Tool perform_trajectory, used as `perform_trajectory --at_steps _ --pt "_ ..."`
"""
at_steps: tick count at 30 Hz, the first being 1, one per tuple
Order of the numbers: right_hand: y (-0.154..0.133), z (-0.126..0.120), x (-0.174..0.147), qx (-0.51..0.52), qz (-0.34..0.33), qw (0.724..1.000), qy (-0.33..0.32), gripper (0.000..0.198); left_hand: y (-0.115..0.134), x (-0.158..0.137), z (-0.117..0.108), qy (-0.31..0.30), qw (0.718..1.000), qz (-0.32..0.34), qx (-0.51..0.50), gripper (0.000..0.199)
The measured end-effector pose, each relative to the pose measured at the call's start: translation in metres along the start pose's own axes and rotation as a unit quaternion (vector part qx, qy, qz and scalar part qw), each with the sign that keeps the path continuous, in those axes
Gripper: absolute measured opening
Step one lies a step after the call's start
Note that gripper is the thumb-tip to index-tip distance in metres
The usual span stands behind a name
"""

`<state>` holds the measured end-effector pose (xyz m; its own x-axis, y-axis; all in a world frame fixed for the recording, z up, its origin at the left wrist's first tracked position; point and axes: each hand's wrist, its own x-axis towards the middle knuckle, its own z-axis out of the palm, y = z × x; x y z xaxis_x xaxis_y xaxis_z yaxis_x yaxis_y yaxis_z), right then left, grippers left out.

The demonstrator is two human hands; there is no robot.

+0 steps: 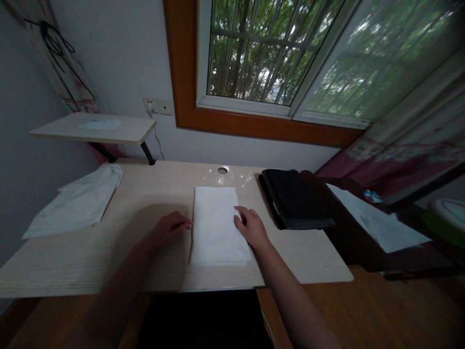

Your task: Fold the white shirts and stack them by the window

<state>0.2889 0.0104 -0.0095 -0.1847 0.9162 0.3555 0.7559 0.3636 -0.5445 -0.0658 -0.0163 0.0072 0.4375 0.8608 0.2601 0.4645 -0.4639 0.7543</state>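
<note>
A white cloth [216, 228], folded into a neat upright rectangle, lies flat on the pale wooden desk [152, 182]. At its left edge is my left hand [170, 229], fingers curled and thumb and fingertips pinched together on the border. My right hand [253, 229] rests on the right edge of the cloth, thumb and forefinger apart with a small gap between them; its other fingers are partly hidden. Another white cloth [82, 201] is spread loosely at the desk's left side, its upper end crumpled.
Black folders [296, 198] are stacked at the desk's right. A raised shelf [69, 127] on dark legs stands at the back left. Beyond the right edge, a white sheet [374, 218] lies on dark furniture. A round cable hole [223, 170] is near the back.
</note>
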Motion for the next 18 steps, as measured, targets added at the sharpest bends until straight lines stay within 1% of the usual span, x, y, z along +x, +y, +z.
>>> perform_trajectory --at_steps 4,9,18 --pt "0.0018 0.0004 -0.0001 0.010 -0.006 1.000 -0.009 0.036 -0.0011 0.0007 0.0021 0.011 1.000 -0.011 0.017 0.027" --pt "0.0023 -0.0021 0.0001 0.049 -0.010 0.998 -0.025 0.033 0.0056 0.0019 0.0005 -0.002 1.000 -0.021 0.018 0.027" --pt "-0.0071 -0.0075 0.0003 0.058 0.012 0.997 -0.045 0.032 0.0034 0.0012 0.0005 -0.008 0.999 -0.039 0.027 0.027"
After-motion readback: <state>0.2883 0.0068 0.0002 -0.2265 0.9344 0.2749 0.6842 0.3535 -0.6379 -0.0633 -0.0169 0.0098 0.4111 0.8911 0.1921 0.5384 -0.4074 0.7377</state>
